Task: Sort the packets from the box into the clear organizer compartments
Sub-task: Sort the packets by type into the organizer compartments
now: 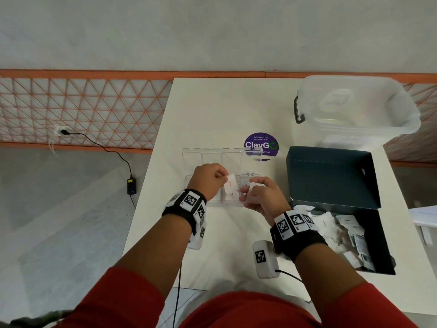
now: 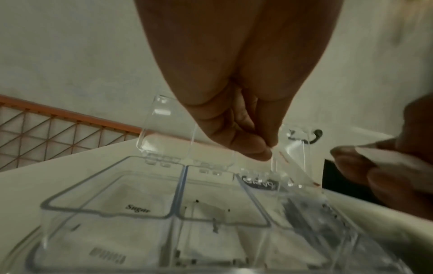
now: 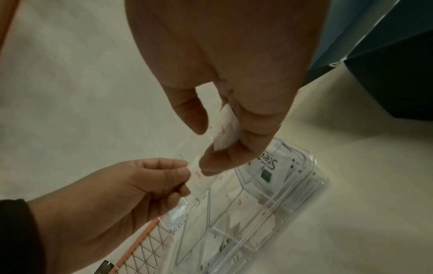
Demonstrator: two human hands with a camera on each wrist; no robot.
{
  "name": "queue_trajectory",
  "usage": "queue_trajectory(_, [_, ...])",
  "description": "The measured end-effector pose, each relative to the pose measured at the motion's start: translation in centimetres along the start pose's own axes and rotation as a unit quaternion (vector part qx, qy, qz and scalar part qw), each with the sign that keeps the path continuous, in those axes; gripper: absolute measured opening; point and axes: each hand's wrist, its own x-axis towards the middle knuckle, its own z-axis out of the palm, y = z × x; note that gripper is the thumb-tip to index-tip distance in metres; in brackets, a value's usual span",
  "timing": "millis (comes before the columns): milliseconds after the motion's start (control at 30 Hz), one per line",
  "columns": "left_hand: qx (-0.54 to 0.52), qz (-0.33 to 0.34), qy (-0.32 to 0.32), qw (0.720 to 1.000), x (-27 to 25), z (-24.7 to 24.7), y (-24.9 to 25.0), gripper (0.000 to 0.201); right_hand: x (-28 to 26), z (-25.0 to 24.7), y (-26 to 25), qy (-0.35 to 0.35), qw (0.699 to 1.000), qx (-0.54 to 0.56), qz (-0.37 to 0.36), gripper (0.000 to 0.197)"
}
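Note:
The clear organizer (image 1: 214, 159) lies on the white table with its lids open. My left hand (image 1: 223, 178) pinches the upper corner of a white packet with red print (image 1: 230, 189) above the organizer's middle. My right hand (image 1: 248, 192) grips a small bunch of white packets (image 1: 255, 187) just to its right. In the right wrist view the right hand (image 3: 211, 144) holds those white packets (image 3: 226, 128) between thumb and fingers, while the left hand (image 3: 145, 185) pinches the red-print packet (image 3: 199, 178). A Sugar packet (image 2: 138, 211) lies in one compartment and a Stevia packet (image 3: 271, 166) in another.
A dark open box (image 1: 331, 176) with several loose white packets (image 1: 343, 233) stands at the right. A clear lidded tub (image 1: 354, 107) sits at the back right, and a purple sticker (image 1: 261, 144) lies behind the organizer. The table's left edge runs close to my left forearm.

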Motion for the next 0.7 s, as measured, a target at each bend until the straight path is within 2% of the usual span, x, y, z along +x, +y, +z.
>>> queue_trajectory(67, [0.017, 0.000, -0.011, 1.000, 0.1, 0.6, -0.1, 0.013, 0.0, -0.1, 0.1, 0.008, 1.000, 0.016, -0.005, 0.036])
queue_trajectory(200, [0.083, 0.036, -0.017, 0.996, 0.3, 1.7, -0.3, 0.010, 0.1, -0.3, 0.1, -0.001, 1.000, 0.008, -0.011, 0.029])
queue_trajectory(333, [0.202, 0.085, -0.050, 0.974, 0.9, 2.1, -0.9, 0.017, 0.3, -0.5, 0.2, -0.002, 1.000, -0.016, -0.011, 0.021])
queue_trajectory(400, [0.222, 0.102, -0.045, 0.969, 1.0, 2.0, -1.3, 0.022, 0.5, -0.5, 0.1, 0.001, 1.000, -0.021, -0.002, 0.022])
queue_trajectory(467, [0.183, 0.108, -0.015, 0.977, 1.0, 1.9, -1.2, 0.019, 0.5, -0.4, 0.0, -0.011, 1.000, -0.012, 0.007, 0.027])
queue_trajectory(567, [0.016, 0.094, 0.028, 0.995, 0.6, 1.2, -0.3, 0.011, 0.5, 0.0, -0.3, -0.031, 0.999, -0.010, 0.014, 0.034])
queue_trajectory(633, [-0.073, 0.075, 0.003, 0.995, 0.3, 0.5, 0.5, 0.008, 0.4, 0.4, -0.5, -0.042, 0.999, -0.015, 0.006, 0.032])
queue_trajectory(700, [-0.100, 0.061, -0.048, 0.992, 0.3, 0.1, 0.8, 0.007, 0.4, 0.7, -0.6, -0.045, 0.999, -0.020, -0.004, 0.027])
